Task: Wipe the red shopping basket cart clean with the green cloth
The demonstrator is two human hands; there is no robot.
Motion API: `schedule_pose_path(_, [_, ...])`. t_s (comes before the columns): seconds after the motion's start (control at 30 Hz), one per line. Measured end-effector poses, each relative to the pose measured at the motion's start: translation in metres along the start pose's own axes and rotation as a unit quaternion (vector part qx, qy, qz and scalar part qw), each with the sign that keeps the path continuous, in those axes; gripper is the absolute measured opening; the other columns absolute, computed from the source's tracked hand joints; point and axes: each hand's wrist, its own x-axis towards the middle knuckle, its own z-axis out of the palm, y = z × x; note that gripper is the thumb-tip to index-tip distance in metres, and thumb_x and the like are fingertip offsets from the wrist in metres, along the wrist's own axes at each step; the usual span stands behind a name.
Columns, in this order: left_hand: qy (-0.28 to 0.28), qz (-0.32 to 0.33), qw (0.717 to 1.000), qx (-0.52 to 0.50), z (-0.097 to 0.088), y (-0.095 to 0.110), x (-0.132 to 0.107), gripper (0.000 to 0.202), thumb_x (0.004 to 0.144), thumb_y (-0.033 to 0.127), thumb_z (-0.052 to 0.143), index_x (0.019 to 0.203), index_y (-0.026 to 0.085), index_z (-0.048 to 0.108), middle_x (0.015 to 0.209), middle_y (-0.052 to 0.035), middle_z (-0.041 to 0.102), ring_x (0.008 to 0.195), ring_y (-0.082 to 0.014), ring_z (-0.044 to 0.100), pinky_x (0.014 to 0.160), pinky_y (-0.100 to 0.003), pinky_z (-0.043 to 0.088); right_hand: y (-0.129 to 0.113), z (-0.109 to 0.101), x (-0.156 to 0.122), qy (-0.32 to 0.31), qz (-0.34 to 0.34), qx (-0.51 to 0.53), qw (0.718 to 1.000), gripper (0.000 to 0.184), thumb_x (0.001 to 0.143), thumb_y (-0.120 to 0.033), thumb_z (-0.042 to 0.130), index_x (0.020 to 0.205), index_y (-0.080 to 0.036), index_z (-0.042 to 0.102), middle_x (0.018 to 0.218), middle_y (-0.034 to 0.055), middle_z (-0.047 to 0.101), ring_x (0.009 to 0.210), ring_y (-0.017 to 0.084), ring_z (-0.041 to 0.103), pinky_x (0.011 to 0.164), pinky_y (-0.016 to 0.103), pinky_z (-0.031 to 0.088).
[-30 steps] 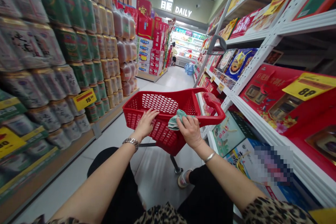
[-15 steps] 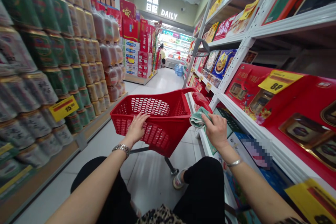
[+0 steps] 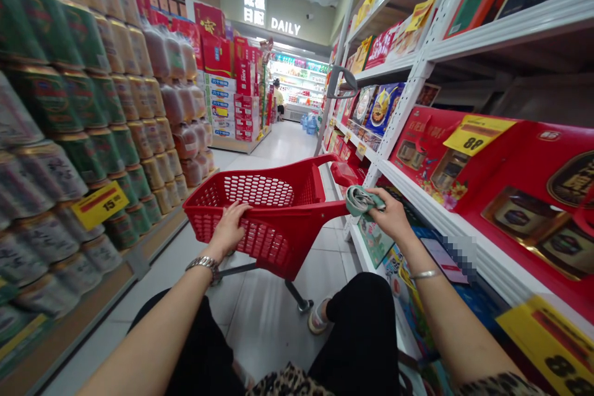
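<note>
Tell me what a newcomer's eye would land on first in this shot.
The bright red wheeled shopping basket fills the centre, with the left hand resting on its rim and the right hand gripping a crumpled grey-green cloth at its handle. To the right, red gift boxes line white shelves, with a yellow 88 price tag; to the left rise tall stacks of cans.

1. Open space above the red basket cart (image 3: pixel 253 174): a way in from overhead, past the left hand (image 3: pixel 227 230).
2. Narrow gap between the cart and the stacked cans (image 3: pixel 83 161).
3. Tight on the right: white shelf edge (image 3: pixel 440 213) near the right hand (image 3: pixel 392 216) and folded cloth (image 3: pixel 364 200), with red gift boxes (image 3: pixel 524 198) behind it.
4. Long passage ahead along the tiled aisle floor (image 3: pixel 288 142), beyond the cart.
</note>
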Motion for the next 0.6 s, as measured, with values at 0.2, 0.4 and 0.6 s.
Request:
schedule_pose_path(0.2, [-0.003, -0.013, 0.999, 0.042, -0.017, -0.013, 0.005, 0.058, 0.065, 0.006, 0.049, 0.118, 0.022, 0.065, 0.136, -0.0086, 0.066, 0.146, -0.0297, 0.043, 0.125, -0.059, 0.026, -0.024, 0.004, -0.004, -0.046, -0.002, 0.049, 0.998, 0.037, 0.069, -0.024, 0.059, 0.103, -0.022, 0.073, 0.093, 0.0017, 0.077, 0.081, 0.02, 0.068, 0.078, 0.032, 0.052])
schedule_pose_path(0.4, [0.048, -0.041, 0.994, 0.093, -0.016, 0.018, -0.008, 0.065, 0.07, 0.005, 0.049, 0.134, 0.015, 0.055, 0.149, -0.0175, 0.055, 0.149, -0.0348, 0.038, 0.123, -0.066, 0.021, -0.047, 0.014, -0.005, -0.09, -0.031, 0.063, 0.993, 0.039, 0.069, -0.016, 0.058, 0.105, -0.023, 0.073, 0.095, 0.0013, 0.077, 0.087, 0.021, 0.07, 0.082, 0.032, 0.053])
schedule_pose_path(0.6, [0.063, 0.054, 0.996, 0.018, 0.002, 0.081, -0.025, 0.072, 0.073, 0.007, 0.045, 0.143, 0.021, 0.051, 0.149, -0.0092, 0.057, 0.148, -0.0276, 0.04, 0.127, -0.06, 0.014, -0.07, 0.039, -0.023, -0.038, -0.105, 0.051, 0.992, 0.045, 0.073, -0.01, 0.055, 0.112, -0.025, 0.071, 0.106, 0.0035, 0.075, 0.098, 0.022, 0.069, 0.09, 0.036, 0.053])
